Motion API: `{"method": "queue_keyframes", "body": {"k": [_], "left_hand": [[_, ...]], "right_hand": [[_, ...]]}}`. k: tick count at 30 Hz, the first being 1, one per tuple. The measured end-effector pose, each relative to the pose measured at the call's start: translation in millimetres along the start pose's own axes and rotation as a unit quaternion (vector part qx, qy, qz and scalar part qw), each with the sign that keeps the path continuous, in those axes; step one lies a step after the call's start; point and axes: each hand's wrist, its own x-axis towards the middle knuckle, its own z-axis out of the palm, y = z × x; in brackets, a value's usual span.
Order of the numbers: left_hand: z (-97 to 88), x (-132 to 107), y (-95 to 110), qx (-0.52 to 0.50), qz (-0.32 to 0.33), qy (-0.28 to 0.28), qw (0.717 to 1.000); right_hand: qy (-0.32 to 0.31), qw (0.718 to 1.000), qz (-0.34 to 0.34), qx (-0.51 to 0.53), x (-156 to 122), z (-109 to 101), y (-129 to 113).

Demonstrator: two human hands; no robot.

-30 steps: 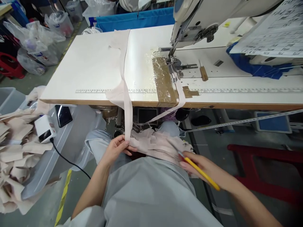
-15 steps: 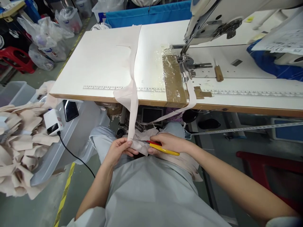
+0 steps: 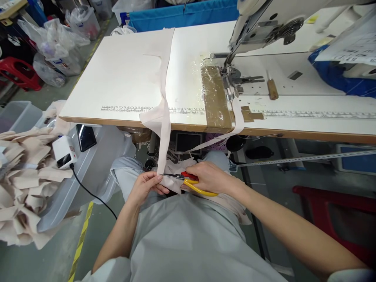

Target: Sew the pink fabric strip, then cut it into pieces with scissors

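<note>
Pinching the pink cloth strip (image 3: pixel 165 138), which runs up onto the sewing table (image 3: pixel 120 74), the left hand (image 3: pixel 147 185) sits by the tips of the scissors (image 3: pixel 187 180); the right hand (image 3: pixel 208 176) grips their handles.

R hand (image 3: pixel 205 175) hides pt. of scissors (image 3: pixel 189 182), paper (image 3: pixel 349 46) txt illegible.

there are two hands (image 3: pixel 204 177) and one pair of scissors (image 3: pixel 202 192). there is one desk (image 3: pixel 123 74) with one sewing machine (image 3: pixel 264 33) and one small tool (image 3: pixel 272 89). on the left are one phone (image 3: pixel 86 138) and one white box (image 3: pixel 64 152). two red stools (image 3: pixel 19 66) show, one far left, one near right.
</note>
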Motion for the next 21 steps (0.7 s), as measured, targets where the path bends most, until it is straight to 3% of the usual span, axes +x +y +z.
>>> {"method": "queue_keyframes", "body": {"k": [9, 13, 15, 18, 19, 21], "left_hand": [[2.1, 1, 0, 0.023, -0.018, -0.006, 1.000], [-8.6, 6, 0, 0.133, 0.014, 0.002, 0.991], [-16.4, 18, 4, 0.236, 0.100, 0.076, 0.964], [-23.3, 48, 17, 0.351, 0.279, 0.226, 0.865], [-23.2, 60, 22, 0.365, 0.321, 0.251, 0.837], [-20.0, 82, 28, 0.364, 0.367, 0.254, 0.818]], "right_hand": [[0.010, 1.000, -0.007, -0.017, 8, 1, -4], [0.031, 0.999, 0.018, 0.015, 0, 7, 4], [0.057, 0.997, 0.040, 0.043, -9, 14, 7], [0.103, 0.988, 0.056, 0.100, -23, 25, 5], [0.116, 0.984, 0.059, 0.122, -27, 29, 4], [0.139, 0.975, 0.066, 0.164, -34, 34, 1]]}}
